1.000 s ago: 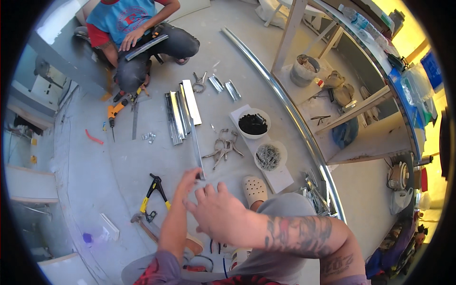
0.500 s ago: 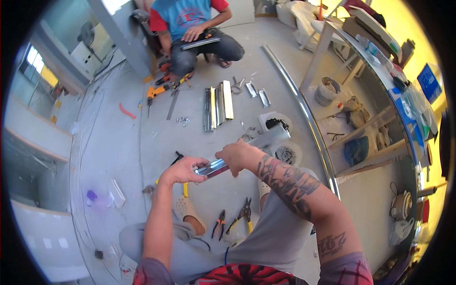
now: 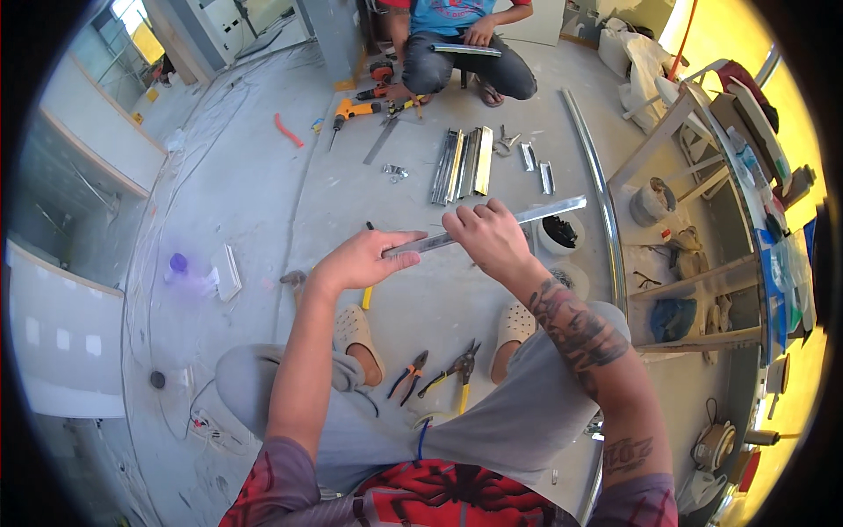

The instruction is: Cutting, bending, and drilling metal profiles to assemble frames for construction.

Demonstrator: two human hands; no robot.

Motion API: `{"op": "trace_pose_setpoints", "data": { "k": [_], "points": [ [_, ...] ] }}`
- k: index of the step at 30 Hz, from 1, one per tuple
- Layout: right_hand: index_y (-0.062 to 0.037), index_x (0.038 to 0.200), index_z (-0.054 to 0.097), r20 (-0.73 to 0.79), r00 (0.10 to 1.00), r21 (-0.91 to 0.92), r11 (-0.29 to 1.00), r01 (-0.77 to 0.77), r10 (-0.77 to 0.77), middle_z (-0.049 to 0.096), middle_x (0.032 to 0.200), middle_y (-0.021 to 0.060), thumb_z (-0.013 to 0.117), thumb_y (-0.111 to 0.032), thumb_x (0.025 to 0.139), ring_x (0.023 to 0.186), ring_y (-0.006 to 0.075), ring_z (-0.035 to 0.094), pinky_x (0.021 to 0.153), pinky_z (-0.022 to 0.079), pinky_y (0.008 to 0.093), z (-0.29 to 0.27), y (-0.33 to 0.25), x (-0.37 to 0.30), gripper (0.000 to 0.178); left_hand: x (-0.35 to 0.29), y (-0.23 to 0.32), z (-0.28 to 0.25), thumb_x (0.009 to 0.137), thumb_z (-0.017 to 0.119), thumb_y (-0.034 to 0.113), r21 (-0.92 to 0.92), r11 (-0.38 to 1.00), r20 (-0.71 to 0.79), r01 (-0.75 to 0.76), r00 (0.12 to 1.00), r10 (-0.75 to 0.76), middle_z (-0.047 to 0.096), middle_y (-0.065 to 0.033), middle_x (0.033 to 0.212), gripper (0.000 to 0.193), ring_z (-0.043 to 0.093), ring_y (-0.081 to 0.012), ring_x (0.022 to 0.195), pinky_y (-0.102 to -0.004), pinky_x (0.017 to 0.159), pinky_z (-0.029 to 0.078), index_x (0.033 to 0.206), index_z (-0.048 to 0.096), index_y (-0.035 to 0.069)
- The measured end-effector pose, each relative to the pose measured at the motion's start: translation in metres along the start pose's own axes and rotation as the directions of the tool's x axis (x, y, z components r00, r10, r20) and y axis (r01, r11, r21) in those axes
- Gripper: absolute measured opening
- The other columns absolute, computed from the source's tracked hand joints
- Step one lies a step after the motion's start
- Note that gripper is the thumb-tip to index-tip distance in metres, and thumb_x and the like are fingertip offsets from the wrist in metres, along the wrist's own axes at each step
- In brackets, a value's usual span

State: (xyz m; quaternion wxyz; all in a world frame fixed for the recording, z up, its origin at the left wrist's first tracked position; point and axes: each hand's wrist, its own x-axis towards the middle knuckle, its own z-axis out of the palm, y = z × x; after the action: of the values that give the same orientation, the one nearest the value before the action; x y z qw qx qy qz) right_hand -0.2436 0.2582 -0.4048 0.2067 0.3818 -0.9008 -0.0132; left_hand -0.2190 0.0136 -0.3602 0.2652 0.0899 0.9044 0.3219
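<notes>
A short silver metal channel (image 3: 549,210) is held in front of me, slanting up to the right. My left hand (image 3: 358,256) pinches its near left end between thumb and fingers. Wrapped over its middle is my right hand (image 3: 488,234), closed around the metal. Below, between my feet, lie pliers with orange-and-black handles (image 3: 408,378) and snips with yellow-and-black handles (image 3: 457,376). A hammer (image 3: 295,279) sits on the floor left of my left foot, its handle partly hidden behind my arm.
Several cut metal channels (image 3: 462,165) lie ahead. A co-worker (image 3: 465,53) squats beyond them, holding a metal strip, beside an orange drill (image 3: 351,110). White tubs of black and silver fasteners (image 3: 558,234) stand at right. A long metal channel (image 3: 593,167) runs alongside a wooden-framed table (image 3: 694,189).
My view has shifted, so the scene sits further right. The channel has turned in my hands, now showing a narrow edge. Both hands still hold it.
</notes>
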Motion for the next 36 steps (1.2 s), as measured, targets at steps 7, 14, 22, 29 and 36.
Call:
{"op": "trace_pose_setpoints", "data": {
  "k": [7, 14, 22, 29, 36],
  "points": [
    [-0.0131, 0.110, 0.063, -0.290, 0.955, -0.083, 0.996, 0.034, -0.057, 0.056, 0.093, 0.0025, 0.061, -0.015, 0.084, 0.089, 0.0180, 0.059, 0.081, 0.043, 0.0351, -0.015, -0.006, 0.008, 0.027, -0.006, -0.010, 0.001, 0.077, 0.085, 0.020, 0.106, 0.939, -0.225, -0.328, 0.912, 0.344, 0.069, -0.0090, 0.106, 0.067, 0.065, -0.0234, 0.097, -0.0347, 0.093, 0.049, 0.137, 0.059, 0.008],
    [-0.0084, 0.117, 0.063, -0.221, 0.973, -0.074, 0.993, -0.088, 0.070, 0.055, 0.099, 0.0041, 0.067, -0.019, 0.082, 0.097, 0.0206, 0.056, 0.088, 0.044, 0.0365, -0.015, -0.007, 0.012, 0.037, -0.004, -0.011, 0.000, 0.067, 0.088, 0.017, 0.274, 0.900, -0.379, -0.340, 0.822, 0.425, 0.066, -0.0039, 0.115, 0.068, 0.057, -0.0242, 0.116, -0.0432, 0.111, 0.029, 0.130, 0.062, 0.014],
    [-0.0042, 0.105, 0.061, 0.454, 0.820, 0.122, 0.888, -0.444, 0.347, 0.067, 0.092, 0.0145, 0.082, -0.050, 0.074, 0.087, 0.0330, 0.069, 0.077, 0.053, 0.0454, -0.029, 0.031, 0.004, 0.060, 0.031, -0.053, 0.008, 0.077, 0.085, 0.036, 0.199, 0.940, -0.653, -0.279, 0.677, 0.339, 0.065, -0.0113, 0.128, 0.076, 0.053, -0.0279, 0.128, -0.0467, 0.109, 0.036, 0.143, 0.054, 0.016],
    [-0.0049, 0.119, 0.060, 0.237, 0.933, 0.252, 0.911, -0.328, 0.270, 0.063, 0.099, 0.0147, 0.081, -0.030, 0.077, 0.095, 0.0363, 0.062, 0.083, 0.049, 0.0438, -0.015, 0.054, -0.004, 0.053, 0.101, -0.243, 0.166, 0.093, 0.069, 0.037, -0.312, 0.924, -0.356, 0.223, 0.874, -0.331, 0.072, -0.0145, 0.101, 0.041, 0.067, -0.0220, 0.099, -0.0361, 0.090, 0.051, 0.117, 0.070, 0.004],
    [-0.0074, 0.121, 0.063, 0.501, 0.836, 0.399, 0.798, -0.451, 0.223, 0.069, 0.095, 0.0147, 0.085, -0.033, 0.072, 0.096, 0.0363, 0.066, 0.080, 0.050, 0.0448, -0.021, 0.062, -0.012, 0.059, 0.037, -0.172, 0.360, 0.081, 0.075, 0.049, 0.133, 0.956, 0.146, 0.260, 0.949, -0.279, 0.071, -0.0195, 0.109, 0.052, 0.068, -0.0352, 0.106, -0.0469, 0.093, 0.052, 0.105, 0.068, 0.004]
  ]
}}
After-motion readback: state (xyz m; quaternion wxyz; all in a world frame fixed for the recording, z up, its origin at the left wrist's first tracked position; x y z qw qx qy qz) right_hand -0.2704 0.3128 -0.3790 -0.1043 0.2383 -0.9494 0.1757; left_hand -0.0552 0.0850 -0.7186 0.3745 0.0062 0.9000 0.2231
